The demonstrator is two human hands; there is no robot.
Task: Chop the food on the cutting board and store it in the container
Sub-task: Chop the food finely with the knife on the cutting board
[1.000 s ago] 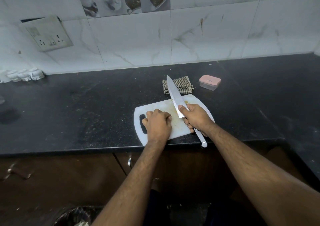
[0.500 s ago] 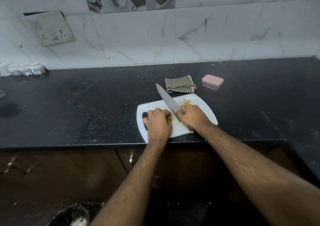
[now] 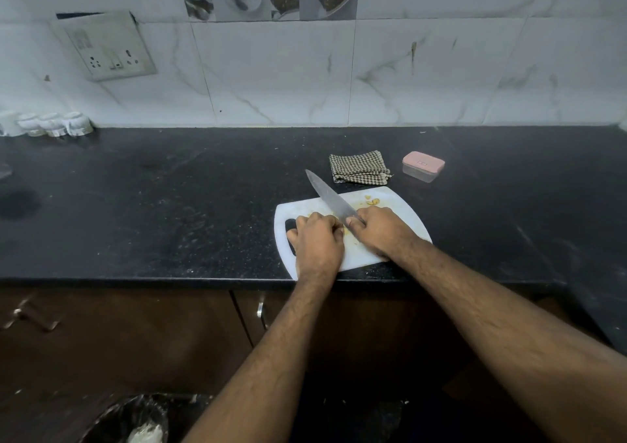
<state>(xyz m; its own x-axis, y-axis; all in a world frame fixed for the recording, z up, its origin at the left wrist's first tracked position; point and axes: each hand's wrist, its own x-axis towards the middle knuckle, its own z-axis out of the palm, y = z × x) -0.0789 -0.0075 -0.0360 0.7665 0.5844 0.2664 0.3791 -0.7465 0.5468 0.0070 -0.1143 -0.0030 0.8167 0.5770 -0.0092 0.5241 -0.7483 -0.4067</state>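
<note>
Knife (image 3: 330, 198) gripped by right hand (image 3: 380, 230), left hand (image 3: 317, 239) curled, contents hidden, one cutting board (image 3: 403, 210), one container (image 3: 423, 166)

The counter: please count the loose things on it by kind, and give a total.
Cutting board: 1
Knife: 1, held by the right hand
Checked cloth: 1
Container with pink lid: 1
Small white cups at far left: about 4, blurred
Total: about 8
The food is mostly hidden under the left hand; it is not counted.
</note>
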